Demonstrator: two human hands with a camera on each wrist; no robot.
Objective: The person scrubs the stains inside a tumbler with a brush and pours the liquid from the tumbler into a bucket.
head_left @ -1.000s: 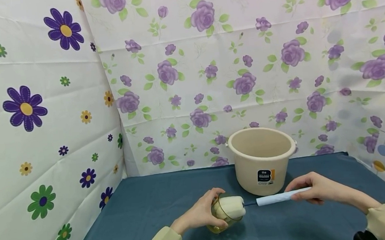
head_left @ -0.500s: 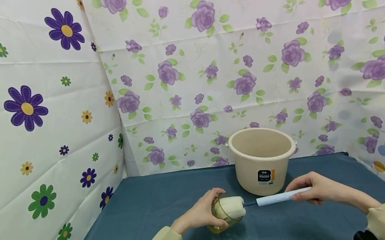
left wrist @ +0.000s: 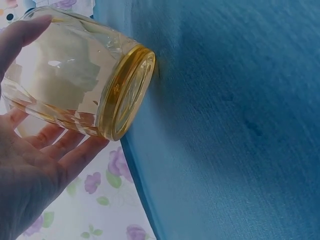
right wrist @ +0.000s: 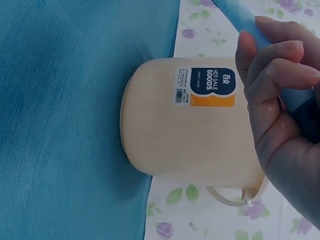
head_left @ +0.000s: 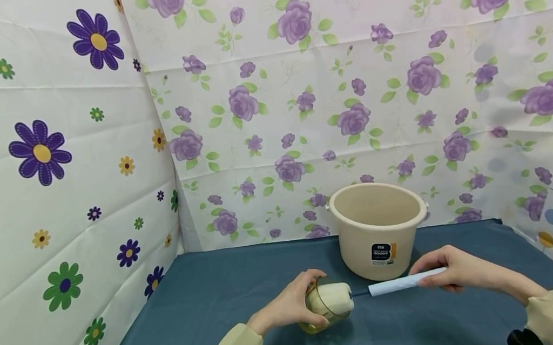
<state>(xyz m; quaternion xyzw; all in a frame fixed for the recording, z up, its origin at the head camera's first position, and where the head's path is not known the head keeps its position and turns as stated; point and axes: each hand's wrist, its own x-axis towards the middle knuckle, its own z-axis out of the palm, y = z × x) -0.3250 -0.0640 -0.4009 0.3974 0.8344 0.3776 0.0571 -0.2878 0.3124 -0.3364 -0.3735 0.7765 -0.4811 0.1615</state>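
Observation:
An amber-tinted drinking glass (left wrist: 127,80) lies tilted on its side in my left hand (head_left: 294,302), its mouth facing right and its base low over the blue cloth. My thumb and fingers wrap round its wall. Inside the mouth sits the pale sponge head (head_left: 337,297) of a cup brush, partly sticking out past the rim. A thin dark stem joins it to a light blue handle (head_left: 395,285). My right hand (head_left: 462,270) grips the far end of that handle, in front of the bucket. In the right wrist view, the fingers curl round the handle.
A cream plastic bucket (head_left: 356,253) with a dark and orange label (right wrist: 212,87) stands behind the brush handle. Blue cloth (head_left: 236,284) covers the table. Flowered sheets (head_left: 259,195) hang at the back and on both sides.
The head view has shifted very slightly. Both hands, the glass and the brush keep almost the same places and pose.

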